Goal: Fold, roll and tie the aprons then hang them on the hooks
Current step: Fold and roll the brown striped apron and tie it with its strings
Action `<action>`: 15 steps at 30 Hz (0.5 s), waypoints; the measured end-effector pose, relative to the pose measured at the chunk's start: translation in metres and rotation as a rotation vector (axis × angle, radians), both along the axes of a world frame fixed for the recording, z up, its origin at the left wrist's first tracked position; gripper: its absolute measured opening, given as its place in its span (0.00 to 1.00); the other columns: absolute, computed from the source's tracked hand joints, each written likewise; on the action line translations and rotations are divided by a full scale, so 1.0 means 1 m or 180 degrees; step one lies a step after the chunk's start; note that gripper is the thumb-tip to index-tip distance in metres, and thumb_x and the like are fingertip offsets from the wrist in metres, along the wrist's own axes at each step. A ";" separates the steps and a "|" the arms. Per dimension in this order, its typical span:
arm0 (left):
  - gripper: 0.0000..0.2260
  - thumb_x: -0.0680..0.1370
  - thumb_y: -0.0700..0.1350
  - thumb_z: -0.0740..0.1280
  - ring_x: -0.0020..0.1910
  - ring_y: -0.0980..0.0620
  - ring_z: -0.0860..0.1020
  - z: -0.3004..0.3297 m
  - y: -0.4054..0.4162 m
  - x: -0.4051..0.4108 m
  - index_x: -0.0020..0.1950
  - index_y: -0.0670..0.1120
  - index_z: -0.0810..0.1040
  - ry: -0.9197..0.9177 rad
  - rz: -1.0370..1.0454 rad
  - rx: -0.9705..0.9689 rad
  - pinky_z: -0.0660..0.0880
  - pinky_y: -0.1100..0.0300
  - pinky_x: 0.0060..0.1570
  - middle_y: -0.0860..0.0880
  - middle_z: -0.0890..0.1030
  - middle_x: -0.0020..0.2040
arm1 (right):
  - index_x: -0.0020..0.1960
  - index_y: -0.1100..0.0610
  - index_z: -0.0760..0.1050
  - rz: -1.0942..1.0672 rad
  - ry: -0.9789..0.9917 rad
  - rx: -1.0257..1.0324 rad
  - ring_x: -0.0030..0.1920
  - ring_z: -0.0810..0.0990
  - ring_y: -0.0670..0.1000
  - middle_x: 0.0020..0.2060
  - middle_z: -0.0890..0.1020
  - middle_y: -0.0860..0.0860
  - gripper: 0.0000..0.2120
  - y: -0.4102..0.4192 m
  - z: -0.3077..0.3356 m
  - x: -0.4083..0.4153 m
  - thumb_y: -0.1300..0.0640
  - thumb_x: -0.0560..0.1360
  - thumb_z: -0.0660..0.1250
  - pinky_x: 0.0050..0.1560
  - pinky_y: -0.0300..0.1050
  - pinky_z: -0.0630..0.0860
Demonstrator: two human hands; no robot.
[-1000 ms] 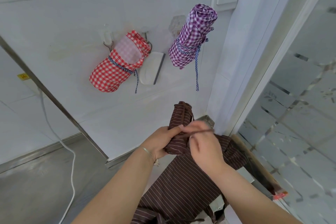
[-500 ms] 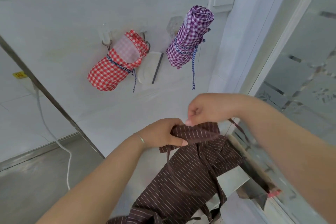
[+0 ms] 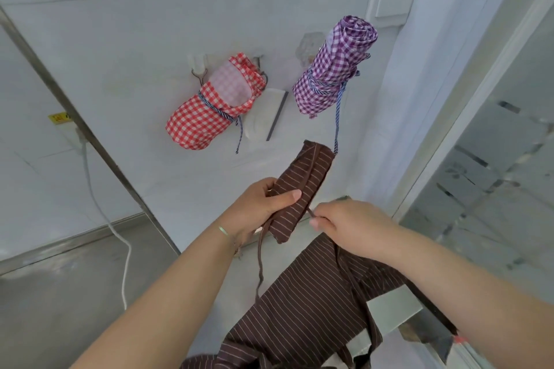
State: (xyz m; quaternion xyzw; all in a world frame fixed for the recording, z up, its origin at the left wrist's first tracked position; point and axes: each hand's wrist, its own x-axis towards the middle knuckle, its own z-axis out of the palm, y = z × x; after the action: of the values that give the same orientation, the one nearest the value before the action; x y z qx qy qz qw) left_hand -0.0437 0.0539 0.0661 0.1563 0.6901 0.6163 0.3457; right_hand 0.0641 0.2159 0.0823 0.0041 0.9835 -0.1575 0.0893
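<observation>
Below two hung checked rolls, left hand [image 3: 257, 207] grips the brown apron roll [image 3: 299, 192]; right hand [image 3: 350, 223] pinches its tie [image 3: 310, 213].

Brown striped apron roll [image 3: 302, 186] held tilted; red [image 3: 209, 114] and purple [image 3: 332, 69] rolls hung

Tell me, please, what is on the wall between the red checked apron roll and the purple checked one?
In the head view, a pale flat holder is fixed to the wall between the red checked roll and the purple checked roll, partly behind the red one.
</observation>
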 end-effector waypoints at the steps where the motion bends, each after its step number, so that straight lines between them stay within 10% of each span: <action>1: 0.14 0.73 0.48 0.73 0.40 0.53 0.82 -0.002 -0.002 -0.002 0.55 0.44 0.77 0.0092 -0.0013 -0.0164 0.79 0.58 0.40 0.48 0.84 0.44 | 0.47 0.53 0.71 0.0188 -0.0086 0.0289 0.41 0.75 0.48 0.38 0.75 0.47 0.15 -0.001 0.009 0.003 0.47 0.83 0.50 0.37 0.42 0.67; 7: 0.10 0.74 0.51 0.72 0.35 0.60 0.78 0.000 0.006 -0.002 0.50 0.47 0.79 0.1123 -0.1099 -0.1096 0.75 0.65 0.38 0.55 0.81 0.38 | 0.53 0.53 0.73 0.0979 0.0142 0.1139 0.44 0.76 0.49 0.45 0.76 0.48 0.17 -0.004 0.056 -0.010 0.45 0.82 0.50 0.45 0.45 0.73; 11: 0.16 0.79 0.51 0.66 0.56 0.58 0.78 0.011 0.011 0.005 0.65 0.49 0.74 0.1518 -0.1941 -0.1001 0.73 0.64 0.59 0.53 0.80 0.59 | 0.55 0.53 0.73 0.1032 0.0572 0.1075 0.50 0.72 0.47 0.51 0.74 0.45 0.17 0.014 0.053 -0.029 0.45 0.82 0.50 0.49 0.46 0.72; 15: 0.17 0.81 0.48 0.62 0.60 0.56 0.76 0.017 0.011 0.008 0.69 0.46 0.70 0.1643 -0.2234 -0.0815 0.71 0.64 0.62 0.50 0.78 0.62 | 0.55 0.52 0.71 0.0738 0.0276 0.0935 0.32 0.68 0.42 0.32 0.72 0.45 0.16 0.015 0.045 -0.036 0.43 0.82 0.51 0.34 0.44 0.64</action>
State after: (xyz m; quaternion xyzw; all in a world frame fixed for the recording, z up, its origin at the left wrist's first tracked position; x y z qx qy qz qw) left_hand -0.0356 0.0647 0.0835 0.4853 0.7296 0.3123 0.3669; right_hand 0.0284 0.2310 0.1274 -0.1030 0.9927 -0.0009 0.0628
